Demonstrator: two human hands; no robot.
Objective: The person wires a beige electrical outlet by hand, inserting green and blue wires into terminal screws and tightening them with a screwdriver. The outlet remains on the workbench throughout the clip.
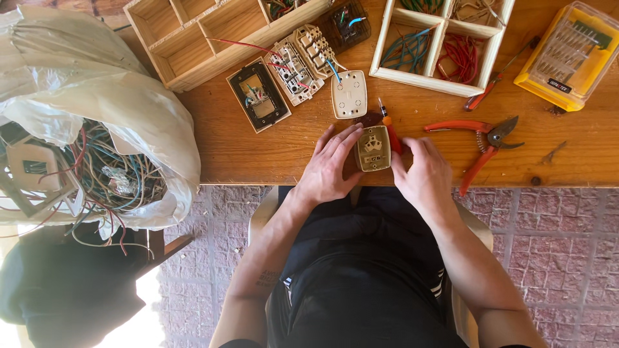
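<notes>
**Beige socket held at the near edge of the desk**

A small beige plastic socket insert (374, 148), squarish with rounded corners and moulded slots in its face, lies on the wooden desk (271, 154) close to the near edge, about midway along it. The left hand (329, 169) rests flat beside it, fingers long and loosely spread, their tips touching the socket's left side; its grip is open, pressing rather than pinching. The right hand (422, 171) curls on the other side, its grip pressed together around the orange handle of a slim screwdriver (389, 129), whose dark shaft points away from the person.

Just beyond lies a white rounded plastic cover plate (349, 94). Further toward the far edge are a dark framed switch plate (258, 95) and a cream switch module (303, 61) with red and blue wires. Right of the hands lie red-handled cutting pliers (480, 138) with a coiled spring. A pale wooden compartment tray (445, 45) holds bundled teal and red wire; a yellow plastic bit case (570, 55) sits at the far right corner. At the left end, a crumpled white plastic bag (97, 116) spills tangled wiring.
</notes>
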